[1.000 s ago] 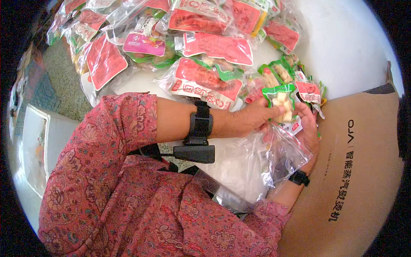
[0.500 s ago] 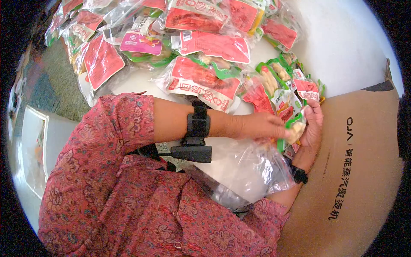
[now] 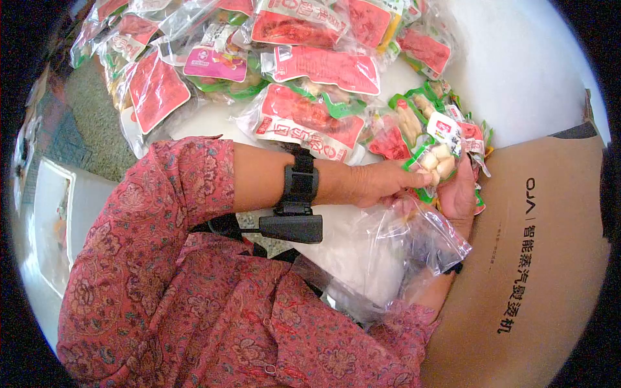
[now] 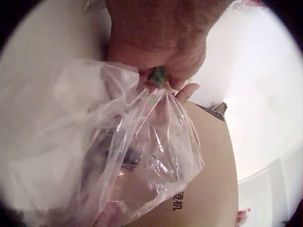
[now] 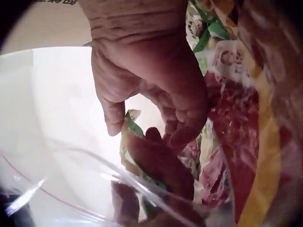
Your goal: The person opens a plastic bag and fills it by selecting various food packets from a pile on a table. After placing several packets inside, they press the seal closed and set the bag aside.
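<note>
My left hand (image 3: 385, 181) pinches a small green-edged snack packet (image 3: 436, 161) with pale chunks inside, the thumb on its front. A clear plastic bag (image 4: 156, 146) gathers just under this hand in the left wrist view and overlaps my other wrist. My right hand (image 3: 458, 194) is close behind the packet; in the right wrist view its thumb (image 5: 113, 120) stands apart from its loosely bent fingers (image 5: 182, 125), with a gap between. A white packet with a red mark (image 3: 446, 128) shows directly above, overlapping the right fingers.
Several bagged red-labelled packs (image 3: 310, 123) are heaped across the far side, one with a pink label (image 3: 217, 64). Smaller green packets (image 3: 411, 119) lie by the hands. A cardboard box (image 3: 537, 258) stands close on the right. A white tub (image 3: 65, 220) is at left.
The left hand dropped down toward the right hand, then rose back with a packet showing pale chunks. The right fingers moved behind the packets, and the clear bag's edge shifted right.
</note>
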{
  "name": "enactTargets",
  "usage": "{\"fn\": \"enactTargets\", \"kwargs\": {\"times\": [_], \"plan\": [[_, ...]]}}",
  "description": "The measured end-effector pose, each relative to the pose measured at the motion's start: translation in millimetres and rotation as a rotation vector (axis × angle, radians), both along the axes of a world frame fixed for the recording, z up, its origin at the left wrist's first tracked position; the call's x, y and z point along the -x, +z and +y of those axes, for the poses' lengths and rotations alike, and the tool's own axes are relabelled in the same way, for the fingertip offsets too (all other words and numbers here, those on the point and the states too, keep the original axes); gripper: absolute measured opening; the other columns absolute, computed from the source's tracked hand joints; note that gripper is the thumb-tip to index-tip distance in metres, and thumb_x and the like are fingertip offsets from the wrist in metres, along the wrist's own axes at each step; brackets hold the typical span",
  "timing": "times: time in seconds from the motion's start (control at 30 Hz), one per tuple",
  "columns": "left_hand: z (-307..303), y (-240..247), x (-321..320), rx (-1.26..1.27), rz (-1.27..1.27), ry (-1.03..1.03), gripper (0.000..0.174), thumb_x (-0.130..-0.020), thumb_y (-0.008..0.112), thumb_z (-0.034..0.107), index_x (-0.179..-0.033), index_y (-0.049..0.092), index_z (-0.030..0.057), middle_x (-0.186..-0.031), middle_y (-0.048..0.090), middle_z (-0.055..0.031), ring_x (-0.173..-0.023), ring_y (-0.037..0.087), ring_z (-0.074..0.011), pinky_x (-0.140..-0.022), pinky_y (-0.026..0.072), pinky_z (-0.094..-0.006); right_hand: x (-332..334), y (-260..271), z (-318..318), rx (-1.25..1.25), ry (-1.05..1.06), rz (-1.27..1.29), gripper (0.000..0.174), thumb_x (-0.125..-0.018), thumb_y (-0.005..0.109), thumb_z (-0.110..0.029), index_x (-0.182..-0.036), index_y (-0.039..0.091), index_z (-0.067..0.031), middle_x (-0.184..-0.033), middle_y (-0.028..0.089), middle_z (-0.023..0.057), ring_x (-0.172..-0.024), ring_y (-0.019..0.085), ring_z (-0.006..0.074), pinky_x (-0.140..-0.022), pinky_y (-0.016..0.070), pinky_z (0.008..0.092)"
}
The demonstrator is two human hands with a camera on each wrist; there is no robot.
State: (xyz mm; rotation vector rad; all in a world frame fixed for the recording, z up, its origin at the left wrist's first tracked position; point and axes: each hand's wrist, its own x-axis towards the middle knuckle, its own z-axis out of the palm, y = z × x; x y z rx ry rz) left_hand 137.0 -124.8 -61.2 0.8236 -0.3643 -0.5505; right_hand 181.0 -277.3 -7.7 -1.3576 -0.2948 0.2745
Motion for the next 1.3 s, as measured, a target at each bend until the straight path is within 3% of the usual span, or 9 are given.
{"fn": "enactTargets", "kwargs": {"times": [0.1,0.2,0.4,0.53,0.6,0.93,1.03,1.1,1.3], "plan": [[-3.6,-6.8,-1.3,0.045,0.066,-0.053,0.027,-0.082,0.053,0.035,-0.099,0.048,0.0139,-0.066,0.05,0.0035,-0.048,0.043,-0.0058,-0.036,0.0276,-0.0199,-4.6,-7.1,-9.4,0.002,0.099,0.117,0.055,-0.079,0.055,-0.032,-0.121,0.038,0.0001,-0.111,0.051,0.0122,-0.1,0.051,0.0235,-0.085,0.0427,0.036],[-2.7,-9.8,-3.2,-0.008,0.041,-0.131,0.034,-0.084,0.051,0.036,-0.109,0.046,0.0139,-0.078,0.057,0.0021,-0.053,0.045,-0.0048,-0.041,0.0289,-0.0177,-4.5,-3.1,-8.6,0.036,0.123,0.015,0.047,-0.08,0.053,-0.025,-0.117,0.04,0.0005,-0.108,0.053,0.0107,-0.095,0.054,0.022,-0.083,0.0439,0.0347],[-6.6,-14.0,-7.2,0.026,0.104,-0.198,0.04,-0.085,0.044,0.044,-0.108,0.046,0.0114,-0.079,0.057,0.0005,-0.052,0.046,-0.0054,-0.04,0.0293,-0.0177,-10.8,-11.6,-12.7,0.044,0.024,-0.022,0.035,-0.084,0.049,-0.016,-0.113,0.043,0.0002,-0.105,0.055,0.0094,-0.09,0.056,0.0202,-0.08,0.0451,0.0334],[-8.4,-16.9,-8.0,0.001,0.122,-0.177,0.041,-0.087,0.039,0.046,-0.107,0.047,0.0108,-0.078,0.057,-0.0009,-0.048,0.043,-0.0061,-0.038,0.0285,-0.0185,-11.8,-13.5,-10.7,-0.011,0.001,0.006,0.033,-0.086,0.047,-0.02,-0.112,0.044,0.0003,-0.105,0.054,0.0099,-0.091,0.055,0.0204,-0.08,0.0448,0.0332],[-9.2,-19.1,-8.4,0.018,0.082,-0.178,0.041,-0.087,0.039,0.045,-0.108,0.047,0.0109,-0.077,0.057,-0.0013,-0.047,0.042,-0.0063,-0.038,0.0282,-0.0187,-11.0,-12.5,-8.9,-0.001,-0.021,-0.025,0.038,-0.089,0.04,-0.025,-0.117,0.041,0.0016,-0.108,0.053,0.0122,-0.097,0.053,0.0218,-0.085,0.0415,0.0355],[-1.5,-7.7,-1.7,-0.055,0.015,-0.111,0.043,-0.087,0.038,0.047,-0.105,0.047,0.0093,-0.067,0.051,0.0003,-0.046,0.039,-0.0062,-0.038,0.028,-0.0203,-4.7,-8.9,-0.5,-0.076,-0.045,-0.07,0.035,-0.089,0.04,-0.024,-0.113,0.043,0.0015,-0.106,0.053,0.0121,-0.095,0.054,0.0218,-0.083,0.0432,0.0342],[-4.3,-10.0,-1.9,-0.077,0.027,-0.111,0.044,-0.087,0.038,0.049,-0.104,0.047,0.009,-0.065,0.05,0.0006,-0.046,0.038,-0.006,-0.039,0.0275,-0.0208,-5.7,-7.9,-1.1,-0.025,-0.055,-0.086,0.037,-0.089,0.039,-0.023,-0.116,0.041,0.0015,-0.11,0.051,0.0128,-0.1,0.051,0.0227,-0.088,0.0395,0.0358],[-5.1,-10.8,-2.2,-0.043,0.054,-0.111,0.045,-0.086,0.038,0.049,-0.104,0.047,0.0089,-0.064,0.049,0.0006,-0.046,0.038,-0.0058,-0.039,0.0272,-0.0211,-4.6,-5.6,3.6,-0.027,-0.084,-0.107,0.034,-0.089,0.041,-0.026,-0.11,0.045,0.0009,-0.102,0.055,0.0105,-0.091,0.055,0.02,-0.08,0.0443,0.0326],[-6.4,-13.8,-3.2,-0.047,-0.025,-0.063,0.044,-0.087,0.037,0.048,-0.11,0.044,0.0107,-0.067,0.05,0.0018,-0.047,0.038,-0.006,-0.04,0.0291,-0.0201,-5.3,-10.0,4.2,-0.031,-0.143,-0.114,0.03,-0.089,0.041,-0.021,-0.109,0.047,0.0006,-0.102,0.055,0.0105,-0.091,0.055,0.0192,-0.081,0.0432,0.0324]]}}
